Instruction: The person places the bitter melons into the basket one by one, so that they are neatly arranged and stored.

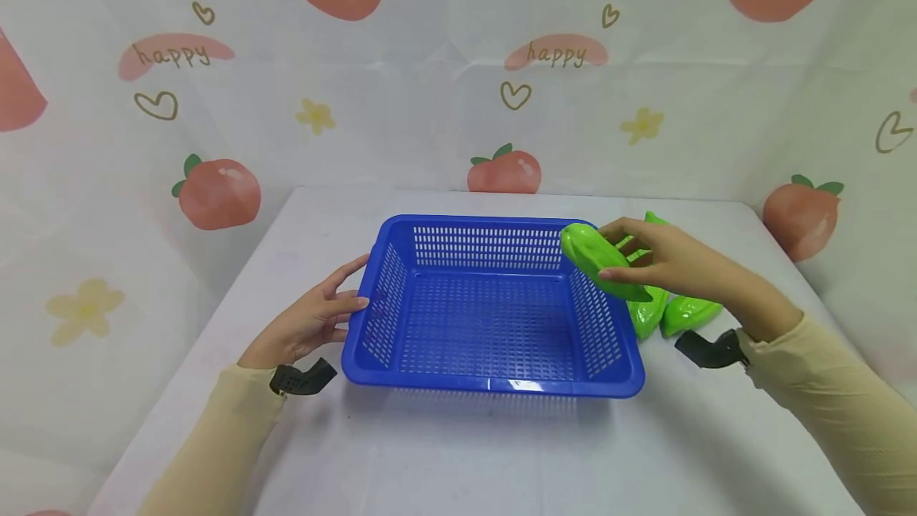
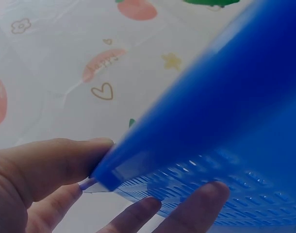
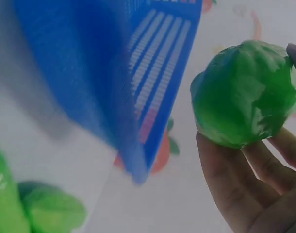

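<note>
A blue basket [image 1: 430, 380] is sitting on a white table [image 1: 458, 460], the left hand [image 1: 304, 318] gripping its left rim. The right hand [image 1: 655, 258] is holding a green fruit [image 1: 593, 253] near the right rim; other green fruits [image 1: 689, 314] are lying beyond. Behind, a peach-print cloth [image 1: 430, 94] is hanging.

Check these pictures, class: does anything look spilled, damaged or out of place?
Nothing stands out. The blue basket shows no visible damage, the right hand holds one green piece, and other green pieces lie beside the basket; no spill shows.

White table [image 1: 444, 460] carries a blue basket [image 1: 444, 381] (green fruits [image 1: 691, 314] beside it)
</note>
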{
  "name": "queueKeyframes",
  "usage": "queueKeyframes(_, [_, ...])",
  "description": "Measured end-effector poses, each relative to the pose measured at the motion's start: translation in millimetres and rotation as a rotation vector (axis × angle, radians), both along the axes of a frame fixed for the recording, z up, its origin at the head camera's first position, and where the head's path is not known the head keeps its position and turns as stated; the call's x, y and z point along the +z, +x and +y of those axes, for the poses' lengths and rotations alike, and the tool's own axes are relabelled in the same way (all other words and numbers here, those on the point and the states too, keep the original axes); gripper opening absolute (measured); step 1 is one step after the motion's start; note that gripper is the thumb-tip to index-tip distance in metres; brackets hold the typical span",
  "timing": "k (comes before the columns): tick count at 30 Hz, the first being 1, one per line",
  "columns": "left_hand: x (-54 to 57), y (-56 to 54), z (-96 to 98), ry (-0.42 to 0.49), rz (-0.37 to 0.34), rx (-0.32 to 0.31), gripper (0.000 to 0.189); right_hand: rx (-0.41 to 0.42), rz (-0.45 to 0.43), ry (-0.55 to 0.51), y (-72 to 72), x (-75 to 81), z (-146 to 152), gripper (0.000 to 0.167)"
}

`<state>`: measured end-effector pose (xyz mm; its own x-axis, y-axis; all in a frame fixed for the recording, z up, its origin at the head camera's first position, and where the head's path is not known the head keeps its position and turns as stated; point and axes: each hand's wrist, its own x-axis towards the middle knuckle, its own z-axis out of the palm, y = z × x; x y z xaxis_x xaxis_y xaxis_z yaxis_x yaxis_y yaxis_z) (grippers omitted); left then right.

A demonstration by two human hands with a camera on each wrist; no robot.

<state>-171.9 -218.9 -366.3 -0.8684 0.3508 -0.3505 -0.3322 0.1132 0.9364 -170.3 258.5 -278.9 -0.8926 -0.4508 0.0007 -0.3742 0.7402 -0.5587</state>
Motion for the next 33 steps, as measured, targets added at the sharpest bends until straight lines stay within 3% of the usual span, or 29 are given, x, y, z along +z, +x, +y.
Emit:
queueKeyframes(7, [0.4, 1.1, -0.5, 0.005, -0.002, 0.007, 0.082, 0.094, 0.008, -0.081, -13.7, 7.9, -35.6, 0.047])
queueKeyframes(17, [0.1, 0.3, -0.6, 0.001, 0.017, -0.011, 0.082, 0.066, -0.117, -0.178, -30.5, 7.9, -69.5, 0.069])
queueKeyframes(27, [-0.7, -0.3, -0.8, -0.011, 0.021, -0.017, 0.082, 0.041, -0.350, -0.411, -51.6, -13.5, -95.4, 0.066])
queueKeyframes(33, [-0.8, -0.7, -0.5, -0.010, 0.015, -0.013, 0.082, -0.014, -0.446, -0.449, -59.1, -33.1, -115.3, 0.067])
